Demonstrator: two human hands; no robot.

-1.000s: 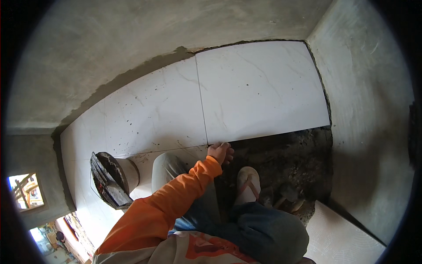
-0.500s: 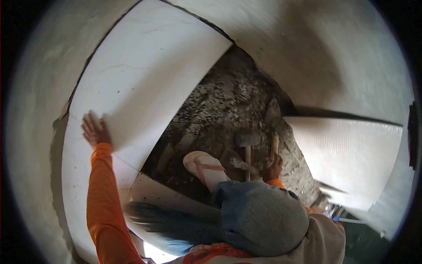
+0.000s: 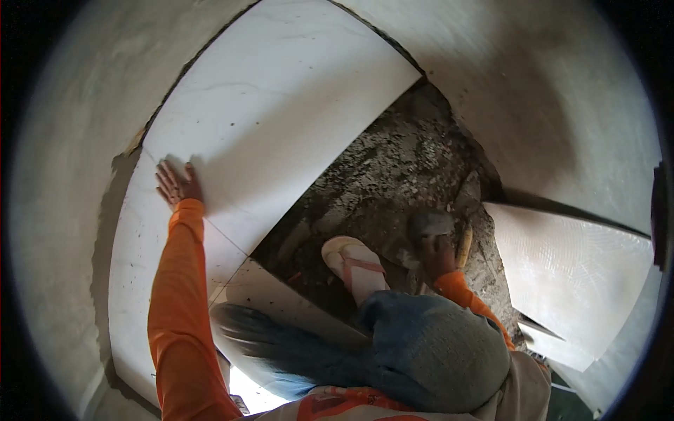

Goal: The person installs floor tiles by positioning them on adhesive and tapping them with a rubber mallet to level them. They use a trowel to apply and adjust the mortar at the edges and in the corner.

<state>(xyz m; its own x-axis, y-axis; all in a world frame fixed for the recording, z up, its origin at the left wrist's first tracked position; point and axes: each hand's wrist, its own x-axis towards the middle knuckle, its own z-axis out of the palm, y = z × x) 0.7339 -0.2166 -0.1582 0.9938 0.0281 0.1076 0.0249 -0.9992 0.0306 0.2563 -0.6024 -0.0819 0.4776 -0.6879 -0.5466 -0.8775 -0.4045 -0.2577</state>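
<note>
My left hand [image 3: 176,185] lies flat with fingers spread on a large white floor tile [image 3: 281,119], near the joint with the neighbouring tile [image 3: 137,266]. My right hand [image 3: 439,257] reaches down onto the rough grey mortar bed [image 3: 393,168]. It is closed around the handle of a hammer, whose grey head [image 3: 430,224] shows just above the fingers. A wooden handle [image 3: 464,244] lies right beside that hand. Both sleeves are orange.
My foot in a pale sandal [image 3: 354,265] stands on the mortar, with my bent knee [image 3: 435,351] in grey-blue trousers in front. A loose white tile [image 3: 576,281] lies at the right. Another tile [image 3: 274,295] sits under my leg. Grey cement walls [image 3: 547,98] enclose the corner.
The view swung from the laid tiles round to the mortar patch. My left hand stayed pressed on the tile, while my right hand moved onto the hammer's handle.
</note>
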